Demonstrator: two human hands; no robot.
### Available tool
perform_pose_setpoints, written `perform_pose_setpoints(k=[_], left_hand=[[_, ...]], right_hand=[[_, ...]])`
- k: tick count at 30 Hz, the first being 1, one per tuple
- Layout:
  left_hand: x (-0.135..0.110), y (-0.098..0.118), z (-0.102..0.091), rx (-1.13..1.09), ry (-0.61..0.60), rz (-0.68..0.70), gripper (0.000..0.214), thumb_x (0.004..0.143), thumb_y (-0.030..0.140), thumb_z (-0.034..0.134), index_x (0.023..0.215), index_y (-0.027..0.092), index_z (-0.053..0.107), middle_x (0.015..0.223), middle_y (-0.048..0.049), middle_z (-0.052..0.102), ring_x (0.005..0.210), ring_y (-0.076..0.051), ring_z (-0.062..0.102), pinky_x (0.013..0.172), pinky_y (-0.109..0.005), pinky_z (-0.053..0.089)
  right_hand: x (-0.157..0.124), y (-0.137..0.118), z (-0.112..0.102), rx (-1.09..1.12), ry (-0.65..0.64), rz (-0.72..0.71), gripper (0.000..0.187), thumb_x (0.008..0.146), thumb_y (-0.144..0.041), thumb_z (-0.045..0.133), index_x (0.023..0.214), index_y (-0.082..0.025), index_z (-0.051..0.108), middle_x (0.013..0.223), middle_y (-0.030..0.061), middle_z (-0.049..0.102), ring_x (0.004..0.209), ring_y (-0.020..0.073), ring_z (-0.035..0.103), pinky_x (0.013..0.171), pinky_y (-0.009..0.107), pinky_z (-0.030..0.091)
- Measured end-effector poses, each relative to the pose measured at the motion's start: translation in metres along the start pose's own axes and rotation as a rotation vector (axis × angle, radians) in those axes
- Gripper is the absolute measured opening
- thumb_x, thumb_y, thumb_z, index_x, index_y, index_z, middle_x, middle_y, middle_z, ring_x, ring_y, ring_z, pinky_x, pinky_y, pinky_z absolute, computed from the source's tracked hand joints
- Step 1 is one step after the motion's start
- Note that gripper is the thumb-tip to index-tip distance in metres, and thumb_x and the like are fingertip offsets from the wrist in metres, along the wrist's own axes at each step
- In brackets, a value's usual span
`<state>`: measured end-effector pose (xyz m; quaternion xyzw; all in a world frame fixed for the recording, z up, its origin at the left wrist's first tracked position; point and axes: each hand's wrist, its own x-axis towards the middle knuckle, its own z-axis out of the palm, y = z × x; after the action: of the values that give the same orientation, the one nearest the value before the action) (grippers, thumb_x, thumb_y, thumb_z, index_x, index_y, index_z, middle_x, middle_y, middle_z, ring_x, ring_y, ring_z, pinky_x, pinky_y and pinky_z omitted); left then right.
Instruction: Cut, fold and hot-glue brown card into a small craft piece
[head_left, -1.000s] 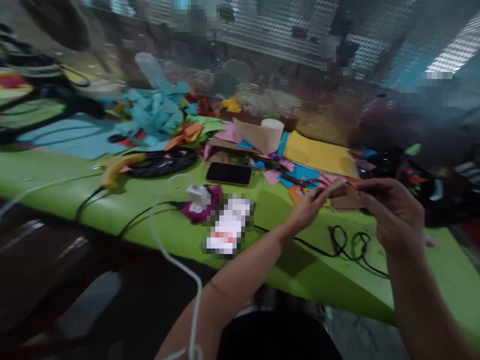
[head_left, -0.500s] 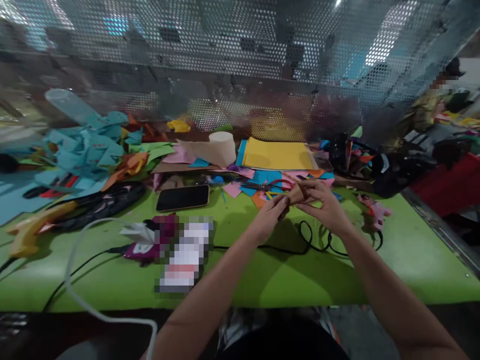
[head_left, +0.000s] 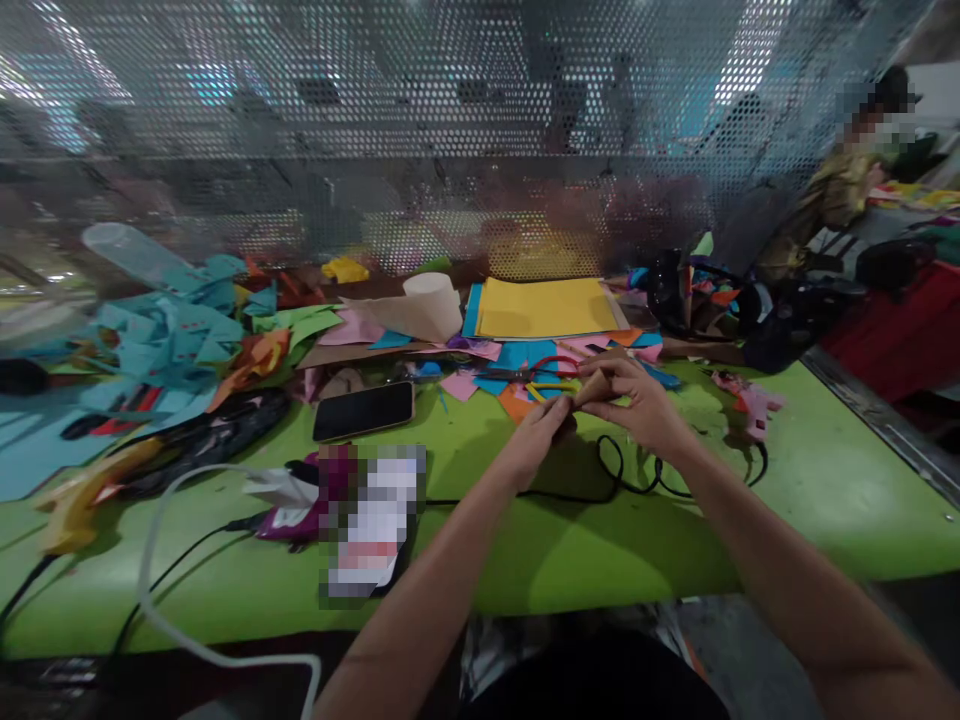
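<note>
Between my two hands is a small piece of brown paper (head_left: 592, 388), folded or curled, held above the green table. My left hand (head_left: 546, 428) pinches its lower left end. The fingers of my right hand (head_left: 628, 395) are closed around its right side. Just behind my hands lie red-handled scissors (head_left: 555, 366) among paper scraps of blue, pink and orange. A black cable (head_left: 577, 498) runs over the table under my forearms. Exact folds in the brown paper are too small to make out.
Left of my arms are a lit phone (head_left: 379, 520), a dark phone (head_left: 364, 410), a purple glue gun (head_left: 307, 500) and a yellow one (head_left: 90, 500). Yellow sheets (head_left: 547, 308) lie at the back, a pink glue gun (head_left: 750, 405) at right. A perforated metal screen (head_left: 450, 130) stands behind.
My view has shifted slightly. Both hands stay at nearly the same place with the brown paper between them, with only small finger movement.
</note>
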<state>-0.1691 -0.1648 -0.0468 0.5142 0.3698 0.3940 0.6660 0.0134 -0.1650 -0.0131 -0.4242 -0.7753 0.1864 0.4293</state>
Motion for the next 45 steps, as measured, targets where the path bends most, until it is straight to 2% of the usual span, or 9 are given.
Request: perform_pose_setpoints(k=[3,7,15,22,28,34,45], left_hand=[[-0.0016,0.0021,-0.0029,0.045,0.025,-0.043,0.057,0.081,0.071,0.052,0.078,0.014,0.063,0.064,0.001,0.049,0.057,-0.01,0.035,0.053,-0.025,0.024],[-0.0042,0.0074,-0.0027,0.032,0.005,-0.023,0.054,0.079,0.068,0.058,0.081,0.015,0.064,0.066,0.0007,0.051,0.058,-0.01,0.036,0.053,-0.024,0.024],[-0.0031,0.0057,-0.0018,-0.022,-0.023,-0.006,0.047,0.076,0.062,0.066,0.078,0.015,0.059,0.068,0.0019,0.048,0.06,-0.008,0.035,0.055,-0.023,0.025],[-0.0037,0.0063,-0.0018,0.045,-0.047,0.028,0.044,0.08,0.059,0.064,0.078,0.015,0.057,0.067,0.0023,0.047,0.059,-0.008,0.035,0.053,-0.024,0.024],[-0.0023,0.0077,-0.005,0.057,-0.043,-0.015,0.042,0.081,0.057,0.062,0.08,0.015,0.059,0.064,0.0028,0.045,0.056,-0.008,0.034,0.051,-0.023,0.022],[-0.0012,0.0085,-0.0086,0.099,0.007,0.013,0.043,0.081,0.058,0.06,0.081,0.015,0.062,0.066,0.0015,0.049,0.058,-0.009,0.039,0.051,-0.022,0.024],[0.0007,0.0066,-0.009,0.155,0.004,0.058,0.037,0.085,0.054,0.056,0.081,0.017,0.058,0.067,0.0021,0.05,0.057,-0.009,0.04,0.052,-0.023,0.028]], right_hand=[[0.0016,-0.0004,-0.0047,-0.002,0.044,0.017,0.009,0.083,-0.031,0.071,0.088,-0.029,0.079,0.112,0.0057,0.068,0.112,0.0273,0.059,0.101,0.048,0.045],[0.0023,-0.0012,-0.007,-0.002,0.059,0.031,0.01,0.083,-0.031,0.071,0.088,-0.03,0.079,0.114,0.0051,0.068,0.114,0.0272,0.059,0.102,0.049,0.045],[-0.0008,-0.0018,-0.0028,0.109,0.008,0.116,0.016,0.079,-0.039,0.074,0.089,-0.026,0.077,0.118,0.0067,0.068,0.116,0.0276,0.058,0.104,0.048,0.045],[-0.0008,0.0024,-0.0005,0.117,-0.034,0.071,0.01,0.083,-0.035,0.072,0.086,-0.027,0.077,0.117,0.0074,0.067,0.12,0.0273,0.056,0.107,0.05,0.042],[-0.0004,0.0043,-0.0009,0.12,0.028,0.086,0.012,0.082,-0.034,0.073,0.09,-0.025,0.076,0.119,0.0073,0.065,0.116,0.0265,0.058,0.103,0.046,0.046],[0.0015,0.0023,-0.0038,0.193,0.062,0.169,0.013,0.079,-0.031,0.074,0.088,-0.023,0.076,0.119,0.0076,0.065,0.11,0.0248,0.061,0.097,0.04,0.052],[0.0018,0.0027,-0.0021,0.235,0.093,0.202,0.014,0.076,-0.033,0.076,0.087,-0.024,0.077,0.119,0.0068,0.065,0.108,0.0245,0.063,0.094,0.039,0.055]])
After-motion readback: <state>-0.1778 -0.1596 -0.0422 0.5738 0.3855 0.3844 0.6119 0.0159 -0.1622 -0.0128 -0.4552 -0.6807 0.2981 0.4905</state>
